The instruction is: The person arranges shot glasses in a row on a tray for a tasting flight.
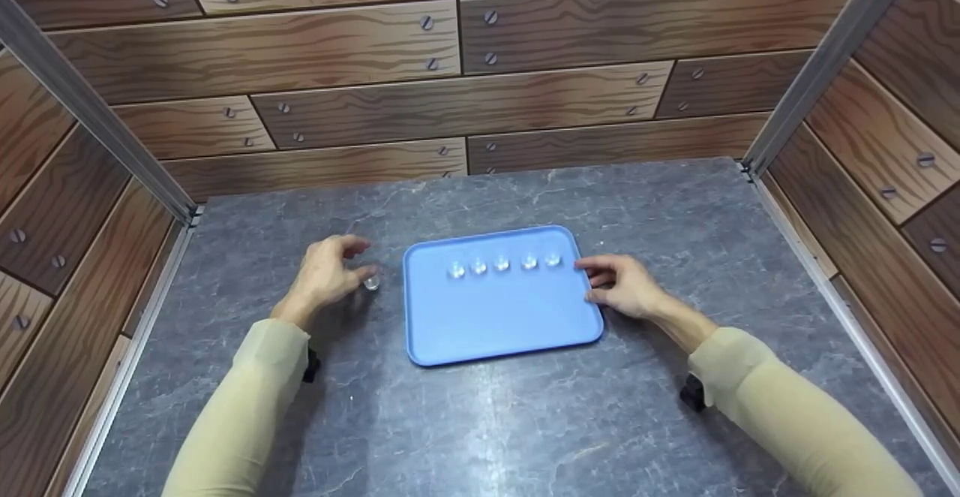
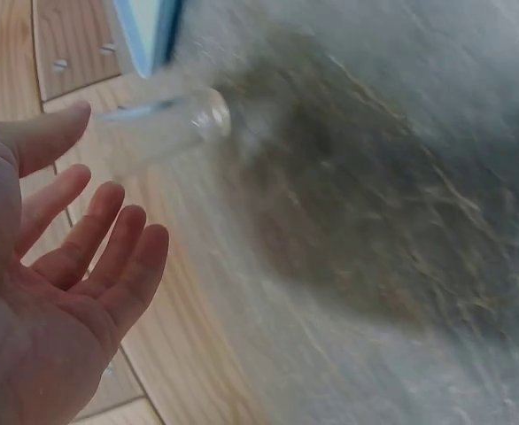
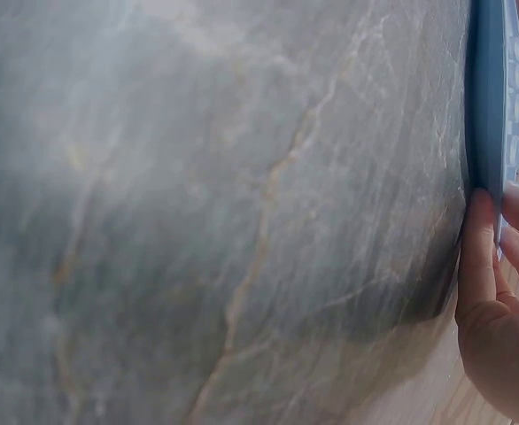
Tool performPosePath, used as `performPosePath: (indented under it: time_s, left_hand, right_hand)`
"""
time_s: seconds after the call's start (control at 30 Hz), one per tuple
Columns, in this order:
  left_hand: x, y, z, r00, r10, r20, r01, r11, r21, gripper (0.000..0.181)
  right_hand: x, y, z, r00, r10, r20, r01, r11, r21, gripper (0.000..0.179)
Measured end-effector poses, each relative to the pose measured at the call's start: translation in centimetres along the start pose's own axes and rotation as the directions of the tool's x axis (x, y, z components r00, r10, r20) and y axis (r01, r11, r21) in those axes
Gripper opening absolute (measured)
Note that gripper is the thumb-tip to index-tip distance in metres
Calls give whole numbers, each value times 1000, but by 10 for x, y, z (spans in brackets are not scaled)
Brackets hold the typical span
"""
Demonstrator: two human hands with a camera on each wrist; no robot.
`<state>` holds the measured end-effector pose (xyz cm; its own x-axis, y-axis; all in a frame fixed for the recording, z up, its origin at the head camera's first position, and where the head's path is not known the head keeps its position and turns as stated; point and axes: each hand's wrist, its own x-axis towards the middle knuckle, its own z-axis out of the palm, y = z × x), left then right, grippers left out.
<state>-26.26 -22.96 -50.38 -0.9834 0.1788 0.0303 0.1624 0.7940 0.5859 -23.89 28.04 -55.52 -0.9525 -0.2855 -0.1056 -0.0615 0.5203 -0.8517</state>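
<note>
My left hand [image 1: 326, 272] is by a small clear glass [image 1: 372, 282], left of the blue tray [image 1: 495, 320]. In the left wrist view its thumb [image 2: 56, 135] and loosely bent fingers [image 2: 118, 239] are spread apart, with the clear glass [image 2: 208, 115] just beyond the thumb tip. My right hand [image 1: 626, 287] holds the tray's right edge; in the right wrist view its fingers [image 3: 478, 257] lie on both sides of the rim [image 3: 505, 115]. Several small clear glasses [image 1: 502, 263] stand in a row on the far half of the tray.
The tray lies on a grey marbled tabletop [image 1: 480, 437]. Wood-patterned panels [image 1: 360, 54] enclose the back and both sides, with metal rails [image 1: 817, 61] at the corners.
</note>
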Motion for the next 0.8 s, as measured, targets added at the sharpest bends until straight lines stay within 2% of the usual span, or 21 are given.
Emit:
performPosePath:
  time_s: [0.13,0.33,0.5,0.8]
  left_hand:
    - [-2,-8,1,999,-17,31,18,999,-30,50]
    - [-5,-12,2,999,-7,39,10,998,-64,48]
    - [-7,-15,6,1000,0,27,3,996,-89,43]
    - [-10,-20,12,1000,-30,6,30,990,-138,41]
  right_hand:
    - [0,0,0,1000,-7,-3,7,1000,-11,57]
    - [0,0,1,1000,-13,-12,13,1000,-10,57]
    - [0,-1,1,1000,-9,-13,9,1000,-14,57]
    - [-1,-2,2,999,-31,-10,31,999,9,57]
